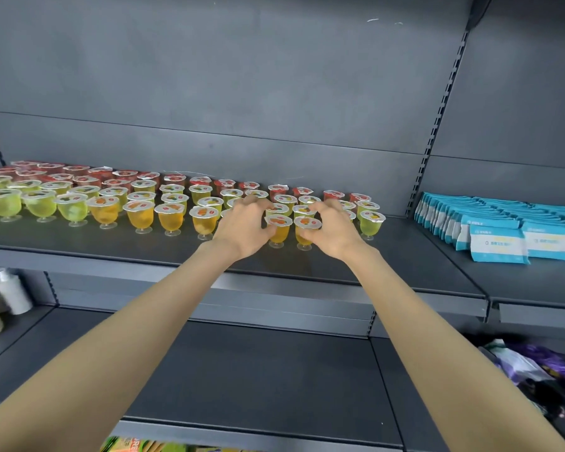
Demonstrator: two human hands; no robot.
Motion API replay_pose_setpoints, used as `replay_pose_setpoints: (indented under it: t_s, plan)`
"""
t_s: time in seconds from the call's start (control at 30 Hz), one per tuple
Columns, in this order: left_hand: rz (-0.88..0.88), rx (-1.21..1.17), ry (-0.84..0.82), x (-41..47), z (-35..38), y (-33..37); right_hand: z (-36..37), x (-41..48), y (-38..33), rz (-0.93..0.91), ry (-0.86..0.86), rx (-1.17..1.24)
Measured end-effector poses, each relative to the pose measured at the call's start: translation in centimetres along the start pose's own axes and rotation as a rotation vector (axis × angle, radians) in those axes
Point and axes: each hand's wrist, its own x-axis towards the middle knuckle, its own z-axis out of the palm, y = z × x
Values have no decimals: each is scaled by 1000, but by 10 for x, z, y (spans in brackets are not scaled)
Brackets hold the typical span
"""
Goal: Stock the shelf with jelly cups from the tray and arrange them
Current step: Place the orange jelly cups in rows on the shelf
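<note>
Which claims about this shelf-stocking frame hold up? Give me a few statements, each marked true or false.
1. The left hand and the right hand each grip one of the front-row orange jelly cups. True.
2. The red jelly cups fill the front row. False: they stand at the back, by the rear panel.
3. Blue-and-white packets lie on the shelf section to the right of the cups. True.
4. The green jelly cups lie on their sides. False: they stand upright on their feet.
5. One hand carries a tray. False: no tray is in view, and both hands are on cups.
</note>
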Motion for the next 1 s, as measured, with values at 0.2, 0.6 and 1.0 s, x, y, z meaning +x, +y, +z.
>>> replay_pose_setpoints:
  t_s: [0.2,0.6,1.0]
  plan:
    - [61,24,60,-36,-28,-10,-1,-34,-23,-76,75,20]
    - [219,60,100,-138,-24,-128,98,-125,-95,-33,55,3]
    - [119,5,-286,-283,88,-290,316,-225,-124,249,-309,48]
